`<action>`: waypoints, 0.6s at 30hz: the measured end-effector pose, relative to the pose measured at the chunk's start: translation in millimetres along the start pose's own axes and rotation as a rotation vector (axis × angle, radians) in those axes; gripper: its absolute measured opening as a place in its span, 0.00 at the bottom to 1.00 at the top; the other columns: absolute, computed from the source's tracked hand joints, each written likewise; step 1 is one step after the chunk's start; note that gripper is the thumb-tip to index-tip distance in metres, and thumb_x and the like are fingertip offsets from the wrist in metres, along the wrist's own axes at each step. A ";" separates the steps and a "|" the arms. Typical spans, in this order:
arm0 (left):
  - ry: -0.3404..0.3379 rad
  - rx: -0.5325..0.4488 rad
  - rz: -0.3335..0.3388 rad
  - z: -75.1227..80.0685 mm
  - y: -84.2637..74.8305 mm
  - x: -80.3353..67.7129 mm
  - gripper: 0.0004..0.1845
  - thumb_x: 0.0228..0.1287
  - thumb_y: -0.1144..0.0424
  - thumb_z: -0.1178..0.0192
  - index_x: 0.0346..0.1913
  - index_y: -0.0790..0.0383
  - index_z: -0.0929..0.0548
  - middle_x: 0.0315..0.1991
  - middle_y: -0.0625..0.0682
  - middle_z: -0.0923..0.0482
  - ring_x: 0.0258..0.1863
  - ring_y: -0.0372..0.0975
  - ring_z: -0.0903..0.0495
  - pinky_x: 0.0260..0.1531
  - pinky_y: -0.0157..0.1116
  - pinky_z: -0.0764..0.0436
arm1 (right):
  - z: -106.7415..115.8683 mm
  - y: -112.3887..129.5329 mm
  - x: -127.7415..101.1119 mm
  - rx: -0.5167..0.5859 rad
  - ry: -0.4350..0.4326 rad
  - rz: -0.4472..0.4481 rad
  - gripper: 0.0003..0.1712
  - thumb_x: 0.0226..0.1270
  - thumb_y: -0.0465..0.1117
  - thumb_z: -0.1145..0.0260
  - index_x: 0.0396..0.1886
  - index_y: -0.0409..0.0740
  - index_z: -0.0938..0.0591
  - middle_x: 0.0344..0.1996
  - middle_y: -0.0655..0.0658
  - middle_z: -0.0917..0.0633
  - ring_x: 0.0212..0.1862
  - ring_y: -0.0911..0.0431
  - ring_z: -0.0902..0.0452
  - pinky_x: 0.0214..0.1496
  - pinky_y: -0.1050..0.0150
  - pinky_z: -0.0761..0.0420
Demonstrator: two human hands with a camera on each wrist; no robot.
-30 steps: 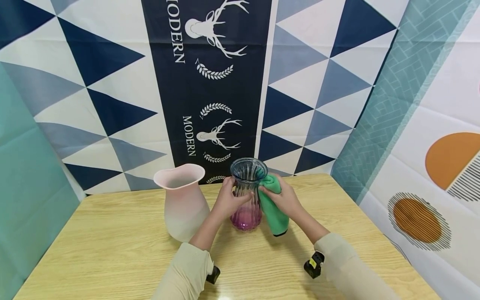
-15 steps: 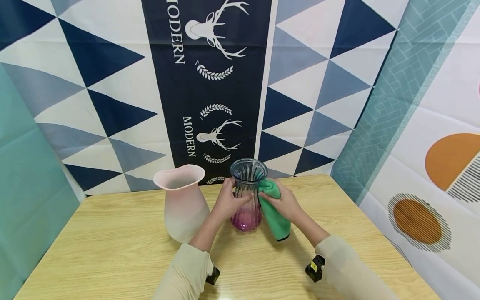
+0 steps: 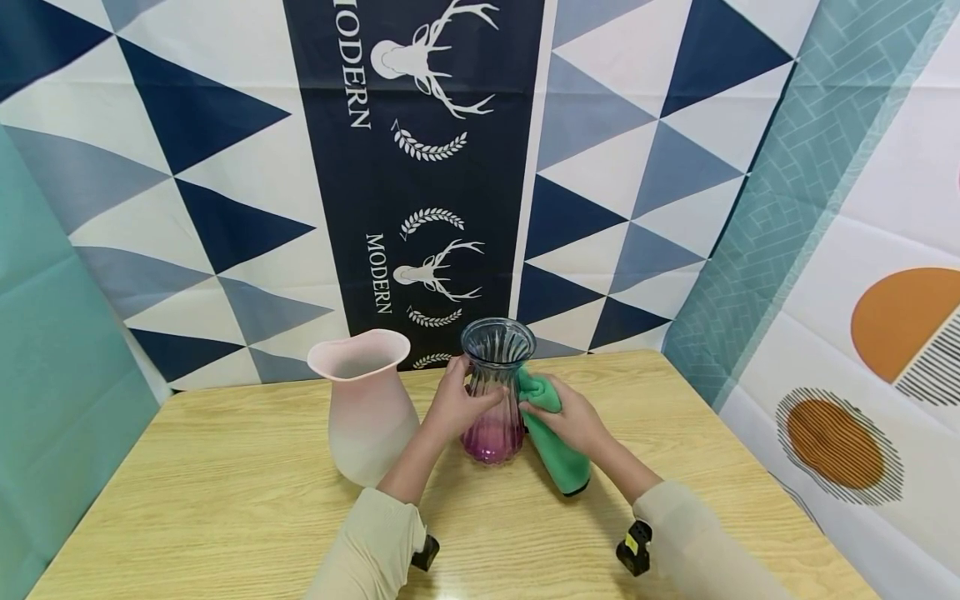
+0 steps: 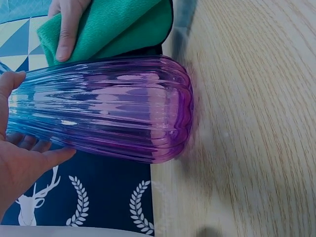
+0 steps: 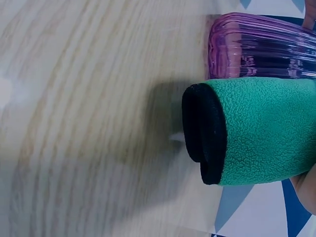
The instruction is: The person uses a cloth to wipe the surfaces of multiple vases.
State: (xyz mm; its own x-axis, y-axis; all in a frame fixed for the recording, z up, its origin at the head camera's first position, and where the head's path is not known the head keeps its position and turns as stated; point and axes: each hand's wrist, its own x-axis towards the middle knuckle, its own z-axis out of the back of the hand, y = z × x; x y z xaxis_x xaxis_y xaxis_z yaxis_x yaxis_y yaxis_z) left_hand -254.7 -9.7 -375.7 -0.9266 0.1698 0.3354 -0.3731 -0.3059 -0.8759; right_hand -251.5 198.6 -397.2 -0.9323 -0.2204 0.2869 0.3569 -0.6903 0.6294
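Note:
A ribbed glass vase (image 3: 492, 429), blue at the rim and purple at the base, stands upright on the wooden table. My left hand (image 3: 455, 405) grips its neck from the left, thumb in front and fingers behind. In the left wrist view the purple lower part of the glass vase (image 4: 133, 108) shows below that hand. My right hand (image 3: 573, 417) holds a folded green cloth (image 3: 561, 457) against the vase's right side, its loose end hanging down. Seen from the right wrist, the cloth (image 5: 266, 128) has a dark edging and overlaps the vase.
A pink-and-white vase (image 3: 370, 417) with a wavy rim stands just left of my left forearm. Patterned cloth (image 3: 427, 167) covers the wall behind the wooden table (image 3: 210, 500), with more hangings at both sides.
My right hand has slid down the glass vase's side with the green cloth, whose loose end has swung lower and to the right. My left hand stays on the neck.

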 end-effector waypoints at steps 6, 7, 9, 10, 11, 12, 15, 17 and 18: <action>0.002 -0.014 0.002 0.1 -0.5 -0.2 0.34 0.52 0.57 0.31 0.62 0.60 0.31 0.57 0.59 0.34 0.61 0.50 0.32 0.59 0.53 0.29 | -2.6 -5.6 -2.3 -0.031 0.029 -0.003 0.33 0.61 0.59 0.38 0.63 0.51 0.30 0.54 0.42 0.20 0.55 0.45 0.24 0.50 0.48 0.23; 0.002 -0.013 0.004 0.1 -0.5 -0.2 0.34 0.52 0.57 0.31 0.62 0.60 0.31 0.57 0.59 0.34 0.61 0.50 0.32 0.59 0.53 0.29 | -3.1 -6.4 -2.8 -0.040 0.031 -0.003 0.33 0.61 0.59 0.38 0.63 0.51 0.30 0.54 0.43 0.20 0.55 0.45 0.24 0.50 0.48 0.23; -0.001 -0.003 0.006 0.0 -0.5 -0.3 0.34 0.52 0.56 0.31 0.62 0.60 0.30 0.57 0.59 0.34 0.61 0.51 0.32 0.60 0.53 0.29 | -4.0 -8.0 -3.8 -0.059 0.038 -0.005 0.33 0.60 0.60 0.38 0.63 0.51 0.30 0.54 0.43 0.20 0.55 0.45 0.24 0.51 0.48 0.23; -0.003 0.000 0.007 0.0 -0.6 -0.2 0.34 0.52 0.56 0.31 0.62 0.60 0.30 0.57 0.59 0.34 0.61 0.51 0.32 0.60 0.53 0.29 | -4.6 -8.9 -4.1 -0.069 0.041 -0.007 0.34 0.60 0.60 0.38 0.62 0.51 0.30 0.54 0.43 0.20 0.55 0.45 0.24 0.51 0.47 0.23; -0.005 0.007 0.008 0.0 -0.8 -0.3 0.34 0.52 0.56 0.31 0.62 0.60 0.30 0.57 0.59 0.33 0.61 0.51 0.32 0.60 0.52 0.29 | -5.1 -9.6 -4.5 -0.078 0.046 -0.009 0.34 0.60 0.61 0.39 0.62 0.51 0.29 0.54 0.43 0.20 0.55 0.45 0.24 0.51 0.47 0.23; -0.007 0.012 0.008 -0.1 -0.9 -0.3 0.34 0.52 0.55 0.31 0.62 0.60 0.30 0.57 0.59 0.33 0.61 0.51 0.32 0.60 0.52 0.29 | -5.5 -10.1 -4.7 -0.084 0.049 -0.011 0.34 0.60 0.61 0.39 0.62 0.51 0.29 0.54 0.43 0.20 0.55 0.45 0.24 0.50 0.47 0.23; -0.008 0.013 0.011 -0.2 -1.3 -0.1 0.34 0.52 0.55 0.31 0.62 0.60 0.30 0.57 0.59 0.33 0.61 0.50 0.32 0.59 0.51 0.29 | -6.3 -11.5 -4.7 -0.094 0.056 -0.015 0.34 0.60 0.62 0.39 0.63 0.51 0.29 0.55 0.43 0.20 0.55 0.45 0.24 0.51 0.47 0.23; -0.007 0.007 0.012 -0.2 -1.5 -0.1 0.34 0.52 0.55 0.31 0.62 0.60 0.30 0.57 0.58 0.33 0.61 0.50 0.32 0.58 0.51 0.27 | -6.4 -12.0 -4.5 -0.099 0.062 -0.015 0.35 0.60 0.62 0.39 0.63 0.51 0.30 0.56 0.43 0.21 0.56 0.45 0.24 0.51 0.47 0.23; -0.007 0.002 0.015 -0.3 -1.5 0.0 0.34 0.52 0.56 0.31 0.62 0.60 0.30 0.57 0.58 0.33 0.61 0.50 0.32 0.58 0.51 0.27 | -6.4 -12.3 -4.4 -0.100 0.068 -0.017 0.35 0.60 0.61 0.39 0.63 0.51 0.30 0.56 0.43 0.21 0.56 0.45 0.24 0.52 0.47 0.23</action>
State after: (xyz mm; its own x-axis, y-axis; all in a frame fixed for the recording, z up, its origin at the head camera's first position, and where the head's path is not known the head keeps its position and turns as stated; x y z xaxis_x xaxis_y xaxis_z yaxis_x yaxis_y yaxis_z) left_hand -254.1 -8.9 -374.5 -0.9324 0.1586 0.3249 -0.3594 -0.3098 -0.8802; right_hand -252.1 203.6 -410.8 -0.9412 -0.2518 0.2254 0.3366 -0.7590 0.5573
